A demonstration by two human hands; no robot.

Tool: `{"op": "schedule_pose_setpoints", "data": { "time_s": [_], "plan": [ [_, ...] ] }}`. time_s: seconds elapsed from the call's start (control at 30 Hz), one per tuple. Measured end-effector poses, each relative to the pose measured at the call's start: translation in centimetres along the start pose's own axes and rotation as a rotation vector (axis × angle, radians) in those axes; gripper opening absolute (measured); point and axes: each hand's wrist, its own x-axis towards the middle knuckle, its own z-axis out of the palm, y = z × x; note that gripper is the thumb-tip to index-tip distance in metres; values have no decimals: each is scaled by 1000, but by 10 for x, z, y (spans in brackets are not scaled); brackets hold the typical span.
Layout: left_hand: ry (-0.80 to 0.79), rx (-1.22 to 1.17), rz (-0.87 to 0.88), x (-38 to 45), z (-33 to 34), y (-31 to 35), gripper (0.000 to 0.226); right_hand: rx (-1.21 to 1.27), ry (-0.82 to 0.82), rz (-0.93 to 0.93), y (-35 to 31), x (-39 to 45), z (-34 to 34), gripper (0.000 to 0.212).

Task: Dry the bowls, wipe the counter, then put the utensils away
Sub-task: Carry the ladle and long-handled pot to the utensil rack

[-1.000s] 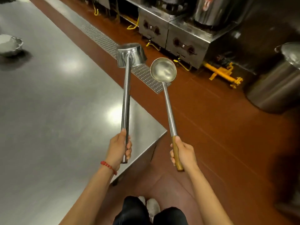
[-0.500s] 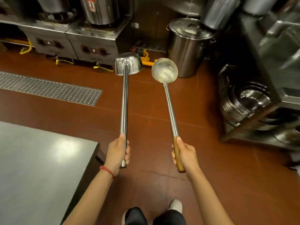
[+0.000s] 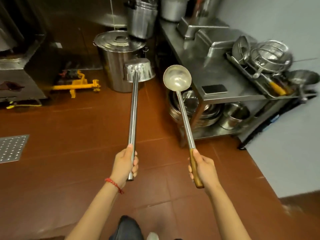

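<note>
No legible text

No lettering, label, brand, number or sign can be read on anything in view; the steel surfaces are seen plain or blurred.

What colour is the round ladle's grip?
Brown wood, on the round ladle held by the right hand; head view.

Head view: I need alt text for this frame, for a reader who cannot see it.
Seen from above, a person's left hand grips a long steel scoop and the right hand grips a wooden-handled ladle, both held out over a red-brown floor. Ahead stand a lidded stockpot and a steel table with stacked bowls beneath.
</note>
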Motion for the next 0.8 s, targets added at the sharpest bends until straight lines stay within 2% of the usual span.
{"op": "schedule_pose_setpoints", "data": {
  "time_s": [0.53, 0.8],
  "plan": [
    [-396, 200, 40, 200, 240, 73, 38, 199, 354, -26, -81, 179, -130, 45],
    [-514, 270, 25, 263, 378, 90, 39, 254, 480, -24, -114, 261, -222, 45]
  ]
}}
